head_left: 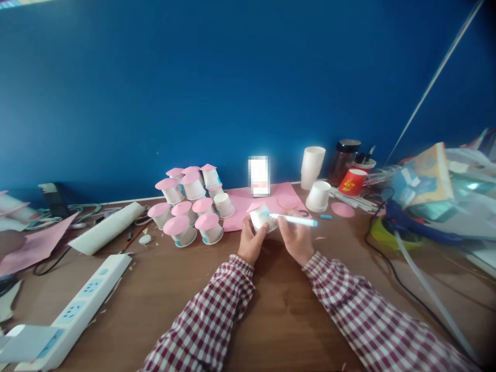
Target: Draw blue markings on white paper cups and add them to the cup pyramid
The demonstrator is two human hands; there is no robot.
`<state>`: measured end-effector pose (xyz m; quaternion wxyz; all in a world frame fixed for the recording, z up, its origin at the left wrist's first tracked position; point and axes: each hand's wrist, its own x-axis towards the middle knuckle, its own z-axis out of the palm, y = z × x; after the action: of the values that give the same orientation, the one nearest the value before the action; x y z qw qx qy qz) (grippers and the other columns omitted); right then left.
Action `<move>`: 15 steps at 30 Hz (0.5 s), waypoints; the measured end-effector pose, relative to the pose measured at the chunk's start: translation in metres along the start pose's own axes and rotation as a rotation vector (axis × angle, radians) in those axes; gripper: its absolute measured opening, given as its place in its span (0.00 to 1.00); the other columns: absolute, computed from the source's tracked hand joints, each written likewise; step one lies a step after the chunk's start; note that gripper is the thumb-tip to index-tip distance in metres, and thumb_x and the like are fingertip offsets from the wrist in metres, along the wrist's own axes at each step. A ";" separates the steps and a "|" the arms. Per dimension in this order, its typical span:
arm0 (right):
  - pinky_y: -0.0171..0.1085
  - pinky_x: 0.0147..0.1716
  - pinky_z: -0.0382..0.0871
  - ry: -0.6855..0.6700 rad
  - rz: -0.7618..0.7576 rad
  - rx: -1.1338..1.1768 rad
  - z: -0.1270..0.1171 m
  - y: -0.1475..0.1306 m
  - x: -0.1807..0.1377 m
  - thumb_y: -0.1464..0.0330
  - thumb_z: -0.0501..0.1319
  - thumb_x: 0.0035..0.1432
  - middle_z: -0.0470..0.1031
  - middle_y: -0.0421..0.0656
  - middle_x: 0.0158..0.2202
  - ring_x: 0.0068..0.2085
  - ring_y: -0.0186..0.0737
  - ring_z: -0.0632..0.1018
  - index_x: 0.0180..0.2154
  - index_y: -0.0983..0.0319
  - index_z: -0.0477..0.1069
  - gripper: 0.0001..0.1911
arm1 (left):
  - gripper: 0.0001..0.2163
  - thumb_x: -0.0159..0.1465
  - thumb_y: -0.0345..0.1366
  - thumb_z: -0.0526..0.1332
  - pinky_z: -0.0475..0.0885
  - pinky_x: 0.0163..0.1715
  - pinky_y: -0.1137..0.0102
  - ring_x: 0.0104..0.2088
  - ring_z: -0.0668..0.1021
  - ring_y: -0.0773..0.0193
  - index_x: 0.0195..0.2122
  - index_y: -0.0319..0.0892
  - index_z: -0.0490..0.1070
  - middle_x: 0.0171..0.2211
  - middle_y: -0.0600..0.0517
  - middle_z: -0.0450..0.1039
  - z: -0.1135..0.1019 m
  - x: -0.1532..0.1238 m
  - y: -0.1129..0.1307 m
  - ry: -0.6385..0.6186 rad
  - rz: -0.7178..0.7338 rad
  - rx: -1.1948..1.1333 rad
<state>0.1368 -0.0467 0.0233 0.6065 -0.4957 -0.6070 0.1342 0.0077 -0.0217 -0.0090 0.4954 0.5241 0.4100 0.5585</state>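
My left hand (251,242) is closed round a small white paper cup (260,219) with blue marks on its side and a bit of pink at its top. A white marker pen (296,220) with a light blue end is held in my right hand (297,240), its tip at the cup's side. Behind my hands lies a sheet of pink paper (240,209). A blue pen cap (326,217) rests on the table, right of my right hand. To the left stand several paper cups topped with pink paper cones (176,225).
A white cup (318,196) and a tall cup stack (312,168) stand at the back right, near a red cup (352,182) and a dark-lidded jar (347,155). A power strip (83,305) and a long cup stack (108,227) lie left. Cables and plastic bags crowd the right.
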 end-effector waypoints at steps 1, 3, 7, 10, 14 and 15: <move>0.35 0.29 0.72 -0.016 0.000 0.010 0.000 0.000 0.000 0.63 0.56 0.59 0.76 0.43 0.30 0.31 0.39 0.77 0.34 0.61 0.67 0.08 | 0.23 0.56 0.44 0.62 0.70 0.45 0.62 0.46 0.73 0.57 0.49 0.40 0.59 0.45 0.45 0.69 0.000 0.000 0.000 0.002 -0.002 0.000; 0.36 0.30 0.72 -0.046 0.000 0.035 0.001 0.000 -0.001 0.63 0.56 0.59 0.76 0.43 0.31 0.31 0.39 0.77 0.35 0.61 0.67 0.08 | 0.24 0.55 0.44 0.63 0.71 0.43 0.62 0.45 0.73 0.57 0.49 0.39 0.59 0.45 0.45 0.68 0.000 0.000 0.000 0.004 -0.010 -0.001; 0.37 0.30 0.73 -0.015 0.025 0.061 0.000 0.001 0.000 0.62 0.55 0.59 0.76 0.44 0.31 0.31 0.39 0.77 0.35 0.61 0.66 0.08 | 0.24 0.55 0.44 0.63 0.70 0.44 0.62 0.45 0.73 0.57 0.50 0.40 0.58 0.46 0.44 0.68 0.001 -0.001 0.001 0.002 -0.006 -0.014; 0.36 0.30 0.73 -0.009 0.029 0.076 -0.001 0.001 0.002 0.62 0.55 0.60 0.76 0.44 0.31 0.32 0.39 0.78 0.35 0.61 0.66 0.09 | 0.24 0.55 0.43 0.63 0.69 0.45 0.62 0.46 0.73 0.57 0.50 0.39 0.58 0.46 0.44 0.68 0.002 -0.001 0.003 0.000 -0.003 -0.002; 0.37 0.31 0.73 -0.034 0.026 0.073 -0.001 0.001 0.001 0.63 0.56 0.59 0.76 0.44 0.31 0.32 0.39 0.77 0.36 0.61 0.67 0.08 | 0.25 0.55 0.43 0.64 0.69 0.45 0.62 0.44 0.74 0.58 0.48 0.38 0.58 0.44 0.44 0.69 0.003 -0.001 0.006 0.002 -0.019 0.023; 0.37 0.31 0.73 -0.030 0.032 0.065 0.000 0.001 0.000 0.62 0.56 0.59 0.76 0.44 0.31 0.32 0.39 0.77 0.36 0.61 0.67 0.09 | 0.25 0.54 0.43 0.64 0.69 0.45 0.63 0.44 0.74 0.58 0.48 0.37 0.58 0.45 0.44 0.69 0.003 -0.001 0.006 0.004 -0.019 0.021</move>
<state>0.1379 -0.0459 0.0226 0.6109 -0.4835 -0.6032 0.1708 0.0100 -0.0243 -0.0031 0.4943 0.5244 0.4218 0.5503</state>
